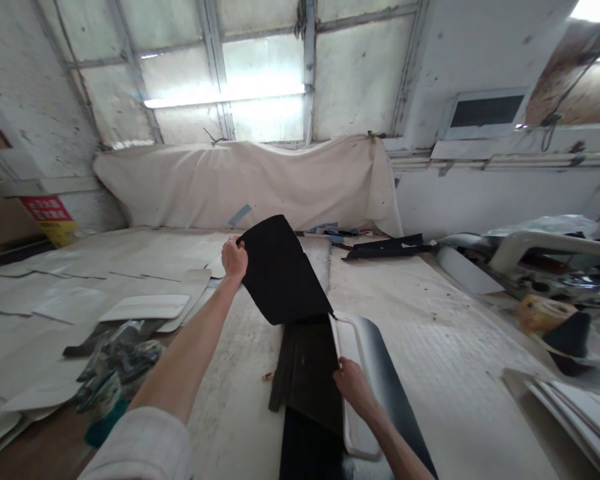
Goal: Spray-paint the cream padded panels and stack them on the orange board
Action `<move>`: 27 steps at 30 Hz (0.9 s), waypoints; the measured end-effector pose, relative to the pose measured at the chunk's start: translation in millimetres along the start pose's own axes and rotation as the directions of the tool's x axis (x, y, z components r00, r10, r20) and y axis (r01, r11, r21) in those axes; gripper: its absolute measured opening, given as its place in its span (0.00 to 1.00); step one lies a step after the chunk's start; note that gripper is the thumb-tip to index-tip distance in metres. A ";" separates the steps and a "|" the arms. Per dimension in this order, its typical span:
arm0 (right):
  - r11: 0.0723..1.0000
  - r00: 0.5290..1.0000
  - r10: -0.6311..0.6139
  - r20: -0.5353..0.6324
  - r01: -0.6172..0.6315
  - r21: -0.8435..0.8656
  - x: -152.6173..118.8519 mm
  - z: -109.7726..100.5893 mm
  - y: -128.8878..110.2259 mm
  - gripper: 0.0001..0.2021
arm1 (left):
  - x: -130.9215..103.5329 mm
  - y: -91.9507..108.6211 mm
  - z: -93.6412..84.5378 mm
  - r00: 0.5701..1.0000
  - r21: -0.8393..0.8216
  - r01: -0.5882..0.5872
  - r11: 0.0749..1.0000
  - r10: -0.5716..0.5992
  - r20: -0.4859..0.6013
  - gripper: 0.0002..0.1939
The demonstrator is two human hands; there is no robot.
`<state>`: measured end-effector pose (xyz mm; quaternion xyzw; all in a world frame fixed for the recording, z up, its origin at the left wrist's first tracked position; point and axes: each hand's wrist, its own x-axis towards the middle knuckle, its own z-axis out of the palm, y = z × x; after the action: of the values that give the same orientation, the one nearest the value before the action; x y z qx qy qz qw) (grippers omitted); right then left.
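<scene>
My left hand (235,259) is closed on the left edge of a thin black sheet (283,270), which is raised and tilted above the table. Its lower right corner meets the top of a white panel with a raised rim (350,347). My right hand (356,385) has its fingers wrapped over the left edge of that white panel. A dark, smooth-edged sheet (397,387) shows along the panel's right side. Under and between them lies a stack of dark pieces (310,373). How the black sheet and the white panel join, if they do, I cannot tell.
Pale sheets (55,293) overlap on the left, with crumpled plastic and cloth (120,360) nearby. A sewing machine (545,250) stands at the right, beside a yellowish spool (545,317). Flat white panels (575,413) lie front right. Black scraps (385,248) rest at the back.
</scene>
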<state>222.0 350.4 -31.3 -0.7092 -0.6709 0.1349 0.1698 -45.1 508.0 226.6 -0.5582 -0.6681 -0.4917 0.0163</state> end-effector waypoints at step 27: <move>0.998 0.999 -0.028 0.022 0.029 -0.048 -3.1 8.0 32.4 0.09 | -337.0 -119.8 -91.7 0.214 -0.331 -0.039 0.943 0.331 0.919 0.11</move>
<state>247.8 346.4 -52.4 -0.7020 -0.6857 0.1239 0.1473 -57.9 213.0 5.1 -0.8146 -0.3991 -0.1127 -0.4054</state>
